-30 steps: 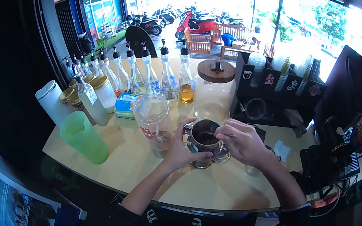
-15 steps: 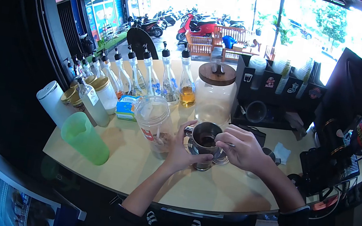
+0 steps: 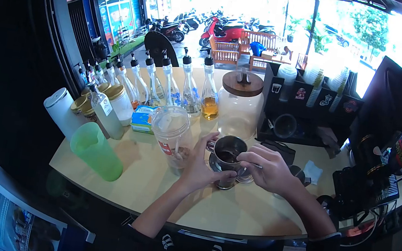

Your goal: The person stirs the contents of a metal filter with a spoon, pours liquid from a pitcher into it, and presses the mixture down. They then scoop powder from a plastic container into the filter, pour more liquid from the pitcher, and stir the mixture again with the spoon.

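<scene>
A metal pitcher [image 3: 231, 143] with dark liquid in it stands on the counter, its handle toward my left. My left hand [image 3: 201, 168] is wrapped around its near left side, thumb across the front. With fingers pinched, my right hand [image 3: 270, 168] holds a thin metal spoon [image 3: 257, 165] over the rim. The spoon's lower end dips into the pitcher and is hardly visible. Just left of my left hand is a clear plastic jar [image 3: 170, 134] with a red label. Behind the pitcher stands a large glass jar [image 3: 238, 113] with a wooden lid.
A green tumbler [image 3: 98, 154] stands on the left of the counter [image 3: 143, 197]. Several pump bottles [image 3: 210, 98] line the back, with a blue-green box [image 3: 143, 119] before them. At right are a black cup rack [image 3: 296, 111], a white tissue [image 3: 312, 172] and a dark screen [image 3: 396, 105].
My right hand has shifted slightly left at the pitcher's rim with the spoon. My left hand keeps its hold. The whole view has moved a little.
</scene>
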Demonstrator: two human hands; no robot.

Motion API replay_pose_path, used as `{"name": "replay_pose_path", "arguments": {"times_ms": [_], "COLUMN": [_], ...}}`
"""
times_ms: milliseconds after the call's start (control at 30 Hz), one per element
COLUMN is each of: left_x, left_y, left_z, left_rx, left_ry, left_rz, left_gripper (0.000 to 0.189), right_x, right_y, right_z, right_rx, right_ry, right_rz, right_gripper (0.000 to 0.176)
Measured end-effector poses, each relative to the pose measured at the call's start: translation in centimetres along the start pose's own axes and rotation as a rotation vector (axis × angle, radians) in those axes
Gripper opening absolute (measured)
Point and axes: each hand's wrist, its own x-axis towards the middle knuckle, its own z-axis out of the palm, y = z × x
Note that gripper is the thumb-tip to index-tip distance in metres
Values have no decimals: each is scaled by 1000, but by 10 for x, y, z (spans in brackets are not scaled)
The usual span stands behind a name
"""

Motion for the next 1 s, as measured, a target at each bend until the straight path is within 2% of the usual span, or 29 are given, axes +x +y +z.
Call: {"name": "replay_pose_path", "arguments": {"times_ms": [33,100,233,400,533,633,700,867,933,1000], "left_x": [1,5,11,14,17,17,18,23,24,27], "left_y": [3,7,22,29,22,22,27,29,33,36], "left_z": [-3,-9,-13,-10,-9,-10,-12,-14,-15,-19], "left_rx": [0,214,343,401,306,245,212,192,171,138], "left_ry": [2,-45,-82,-90,-96,-98,-81,-111,-108,-133], "left_rz": [-5,101,99,-22,-63,-15,33,130,143,159], "left_gripper": [101,95,90,86,85,84,82,78,77,76], "right_x": [-1,-2,-11,-15,-20,-21,-21,-25,-26,-26], "right_y": [-1,2,2,1,1,-3,-1,-7,-6,-7], "right_z": [-2,-4,4,-1,7,6,4,6,3,3], "right_rx": [-66,-153,-37,-215,-166,-192,-273,-199,-312,-284], "right_ry": [8,20,47,45,62,34,90,55,138,146], "right_rz": [1,32,8,-35,-66,-67,-34,-97,-103,-95], "right_gripper": [8,10,13,18,25,27,29,36,37,38]}}
